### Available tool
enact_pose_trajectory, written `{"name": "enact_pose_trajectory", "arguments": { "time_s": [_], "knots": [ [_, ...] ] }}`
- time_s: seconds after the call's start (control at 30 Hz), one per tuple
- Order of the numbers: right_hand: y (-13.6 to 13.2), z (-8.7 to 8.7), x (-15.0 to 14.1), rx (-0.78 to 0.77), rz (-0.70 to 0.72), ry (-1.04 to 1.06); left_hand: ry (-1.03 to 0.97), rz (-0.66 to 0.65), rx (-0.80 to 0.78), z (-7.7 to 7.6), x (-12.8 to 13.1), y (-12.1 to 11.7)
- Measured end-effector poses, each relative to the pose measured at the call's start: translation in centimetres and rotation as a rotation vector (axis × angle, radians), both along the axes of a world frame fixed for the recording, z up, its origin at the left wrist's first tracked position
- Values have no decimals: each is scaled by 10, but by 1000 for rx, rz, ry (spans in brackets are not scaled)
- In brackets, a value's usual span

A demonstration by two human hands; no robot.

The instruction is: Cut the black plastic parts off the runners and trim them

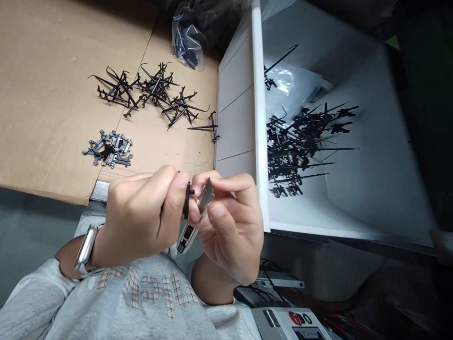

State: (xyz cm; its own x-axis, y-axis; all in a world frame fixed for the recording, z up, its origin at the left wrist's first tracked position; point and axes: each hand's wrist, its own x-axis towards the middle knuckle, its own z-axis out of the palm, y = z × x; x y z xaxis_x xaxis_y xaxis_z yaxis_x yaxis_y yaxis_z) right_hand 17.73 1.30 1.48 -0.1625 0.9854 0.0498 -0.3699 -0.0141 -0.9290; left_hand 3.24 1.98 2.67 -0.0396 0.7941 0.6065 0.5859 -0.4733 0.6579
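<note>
You are pinching a small black part [187,200] between the thumb and curled fingers of your left hand [150,208], and your right hand [230,222] is grasping a metal piece [205,197] by thumb and fingertips near its pointed upper end. Both are sitting in front of your chest, close together; whether they are touching, I cannot tell.

The likeliest trouble is a slip. Your fingertips are covering much of the black part, so a twist or uneven squeeze could be springing it loose, and because you are working beyond the near edge of the cardboard [42,94], it would probably be dropping past your shirt [116,307] to the floor. The metal piece is angling its narrow tip towards your right fingers; if that edge is sharp, which isn't showing clearly, pressing hard could be nicking the skin. Thin bits on the black part could also be bending or snapping under too firm a pinch.

Your right hand is hovering near the rim of the white bin [261,141] in this view, so an elbow swing might be knocking it. Beyond your hands, the stems [155,89] are lying tangled near the grey clips [111,148]; a careless reach could be dragging several along or mixing the piles.
</note>
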Motion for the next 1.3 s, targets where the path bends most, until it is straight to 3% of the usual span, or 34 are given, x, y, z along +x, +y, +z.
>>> {"name": "enact_pose_trajectory", "arguments": {
  "time_s": [0.27, 1.07, 1.17, 1.3],
  "knots": [
    [1, -4, 12, -2, -26, -78, 98, 123, -8, -5, -5, -1],
    [-15, -23, 17, -96, -100, -96, 60, 75, 28, -5, -11, -3],
    [-16, -24, 20, -96, -110, -78, 162, 172, -29, -16, -24, 4],
    [-16, -28, 23, -117, -107, -68, 326, 476, -194, -34, -62, 29]
  ]
}}
